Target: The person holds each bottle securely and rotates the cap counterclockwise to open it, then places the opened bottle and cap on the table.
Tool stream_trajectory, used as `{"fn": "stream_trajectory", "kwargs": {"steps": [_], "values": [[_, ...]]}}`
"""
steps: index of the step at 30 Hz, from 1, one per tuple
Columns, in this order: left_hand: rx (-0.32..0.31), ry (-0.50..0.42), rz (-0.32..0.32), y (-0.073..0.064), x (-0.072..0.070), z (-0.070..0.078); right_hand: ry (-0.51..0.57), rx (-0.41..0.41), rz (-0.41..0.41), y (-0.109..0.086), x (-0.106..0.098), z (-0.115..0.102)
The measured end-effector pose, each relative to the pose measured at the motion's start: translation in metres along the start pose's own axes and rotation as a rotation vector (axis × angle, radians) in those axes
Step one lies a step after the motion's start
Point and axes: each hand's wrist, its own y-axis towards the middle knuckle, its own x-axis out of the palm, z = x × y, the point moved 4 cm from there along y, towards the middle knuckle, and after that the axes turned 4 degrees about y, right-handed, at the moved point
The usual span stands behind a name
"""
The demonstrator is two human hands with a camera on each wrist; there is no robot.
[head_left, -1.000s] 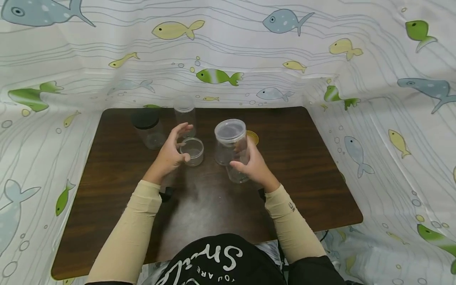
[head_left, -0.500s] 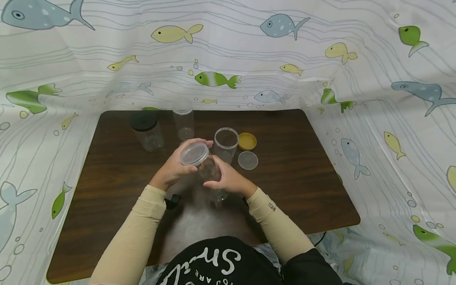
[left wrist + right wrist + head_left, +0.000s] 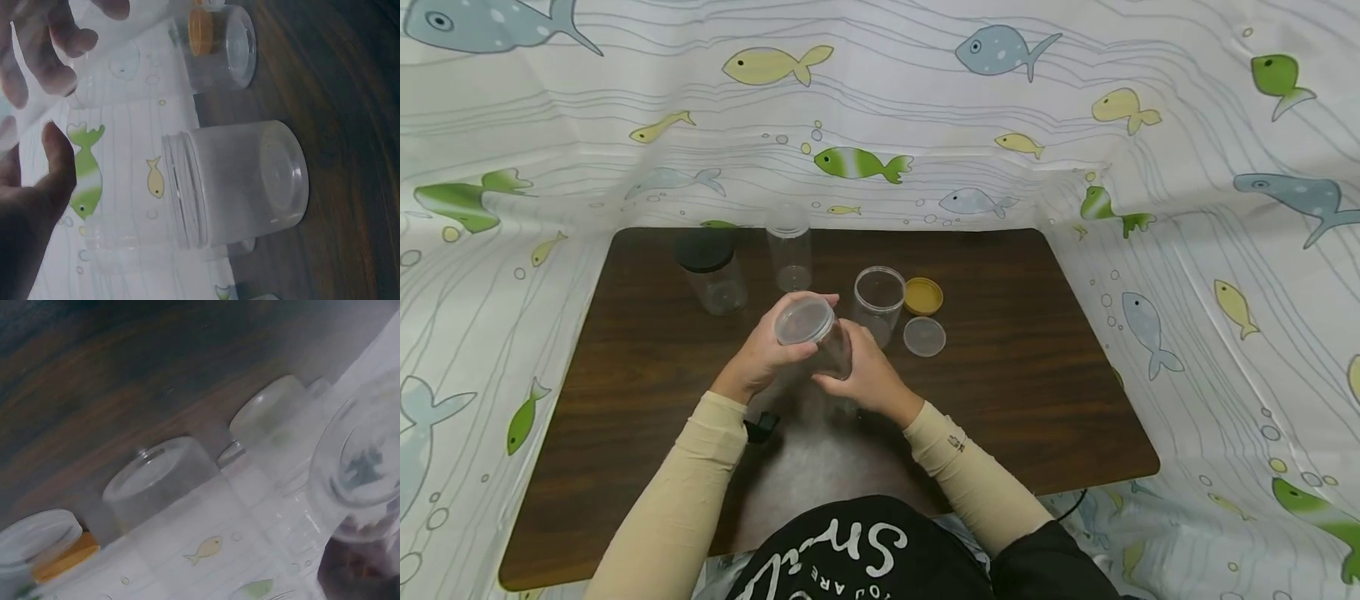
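Both hands hold a clear jar point(image 3: 835, 358) topped with a translucent lid point(image 3: 805, 320), tilted over the middle of the table. My left hand point(image 3: 765, 350) grips round the lid end, thumb in front and fingers behind. Lower down, my right hand point(image 3: 872, 375) wraps the jar's body from the right. The held jar's round base point(image 3: 369, 462) fills the right edge of the right wrist view. Just behind the right hand, a lidless clear jar point(image 3: 880, 307) stands upright. A wide, short lidless jar point(image 3: 250, 181) shows in the left wrist view; the hands hide it from the head view.
Beside the lidless jar lie a yellow lid point(image 3: 923, 297) and a translucent disc lid point(image 3: 925, 337). Toward the back left stand a black-lidded jar point(image 3: 711, 279) and a tall clear lidded jar point(image 3: 790, 254). A fish-print sheet point(image 3: 880, 100) surrounds the brown table point(image 3: 1030, 400).
My right hand has carried the lidded jar left and toward the body. My left hand has left the short jar's side and now grips the held jar's lid end.
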Motion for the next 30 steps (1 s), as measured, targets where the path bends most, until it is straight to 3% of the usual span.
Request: {"fn": "stream_trajectory", "kwargs": {"steps": [5,9,13,18,24,30], "values": [[-0.006,0.039,0.067,0.001,-0.003,0.002,-0.155,-0.018,0.116,0.001,0.006,-0.005],[-0.023,0.045,0.074,-0.002,-0.004,0.002,-0.165,-0.042,0.082,-0.001,0.007,-0.004],[0.005,0.015,0.062,-0.004,-0.007,0.003,-0.008,-0.023,-0.03,0.001,0.003,0.003],[0.092,-0.079,0.031,-0.004,-0.012,0.007,0.217,0.075,-0.172,0.003,-0.005,0.015],[0.109,-0.095,0.016,-0.006,-0.015,0.006,0.31,0.083,-0.284,0.004,-0.003,0.019],[0.078,-0.098,0.012,-0.009,-0.016,0.006,0.303,0.081,-0.274,0.003,-0.001,0.016]]}}
